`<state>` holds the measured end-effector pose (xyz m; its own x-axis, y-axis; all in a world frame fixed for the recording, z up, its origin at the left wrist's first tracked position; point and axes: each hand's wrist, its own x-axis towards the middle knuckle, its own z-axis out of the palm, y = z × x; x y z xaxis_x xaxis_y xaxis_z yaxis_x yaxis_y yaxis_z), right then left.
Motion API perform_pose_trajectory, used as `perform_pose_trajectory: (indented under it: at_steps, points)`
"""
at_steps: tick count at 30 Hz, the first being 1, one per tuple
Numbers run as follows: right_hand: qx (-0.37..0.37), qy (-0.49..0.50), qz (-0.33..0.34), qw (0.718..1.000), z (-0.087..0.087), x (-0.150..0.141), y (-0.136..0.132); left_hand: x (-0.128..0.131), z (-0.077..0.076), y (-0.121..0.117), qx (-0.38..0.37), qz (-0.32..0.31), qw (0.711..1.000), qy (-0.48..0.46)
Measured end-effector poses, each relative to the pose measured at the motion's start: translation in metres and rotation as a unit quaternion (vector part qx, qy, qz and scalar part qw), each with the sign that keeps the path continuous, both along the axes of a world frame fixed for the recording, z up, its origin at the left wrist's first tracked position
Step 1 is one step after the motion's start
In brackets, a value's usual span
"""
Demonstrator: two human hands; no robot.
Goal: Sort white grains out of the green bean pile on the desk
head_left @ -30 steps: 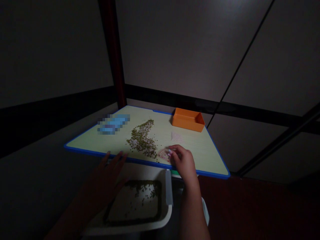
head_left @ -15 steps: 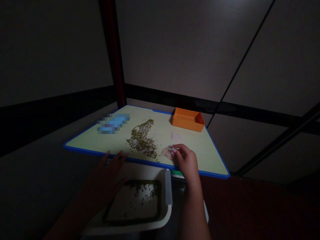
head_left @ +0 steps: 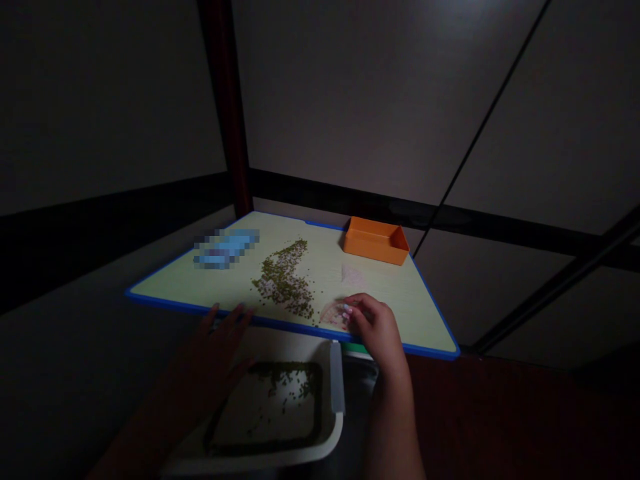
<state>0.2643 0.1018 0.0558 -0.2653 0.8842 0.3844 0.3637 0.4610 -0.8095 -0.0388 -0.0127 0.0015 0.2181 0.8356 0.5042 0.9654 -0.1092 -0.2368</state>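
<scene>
My right hand (head_left: pixel 375 327) is over the front right of the pale tabletop (head_left: pixel 400 303). Thumb and fingers pinch the edge of a thin, pinkish, see-through patterned piece (head_left: pixel 331 313) shaped like a fan, its right end hidden by the fingertips. A similar pale pink piece (head_left: pixel 352 273) lies flat just behind it. Small green and pinkish bits (head_left: pixel 285 283) are scattered in a heap to the left. My left hand (head_left: pixel 220 347), fingers spread, has its tips at the blue front edge, above a white bin (head_left: pixel 325 440); it holds nothing visible.
An orange open box (head_left: pixel 376 250) stands at the back right of the tabletop. A blurred-out blue object (head_left: pixel 227 248) lies at the left. More green bits lie inside the bin below the front edge. Walls close in behind and on the left.
My right hand has shifted slightly towards me, and the pinkish piece under its fingers has moved a little nearer the front edge. My left hand stays in place.
</scene>
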Motion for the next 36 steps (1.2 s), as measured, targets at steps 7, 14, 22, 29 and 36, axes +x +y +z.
perform_pose_trajectory:
  at_steps: [7, 14, 22, 29, 36]
  points:
    - [0.006, -0.004, 0.001, 1.000, 0.000, -0.005, 0.000, 0.001, 0.003, 0.000, 0.068, -0.028, 0.996, 0.048]
    - [0.007, -0.036, -0.059, 0.998, -0.001, -0.006, 0.002, 0.001, 0.006, 0.001, 0.065, -0.034, 0.997, 0.039]
    - [0.001, -0.059, -0.073, 0.996, 0.001, -0.011, 0.002, -0.001, -0.001, 0.001, 0.040, -0.016, 0.999, 0.029]
    - [-0.018, -0.012, -0.026, 0.999, -0.003, -0.009, 0.002, 0.004, 0.007, -0.001, 0.012, -0.008, 1.000, 0.017]
    - [-0.017, -0.003, -0.016, 1.000, -0.002, -0.010, 0.000, -0.001, 0.001, 0.002, 0.020, -0.004, 1.000, 0.021]
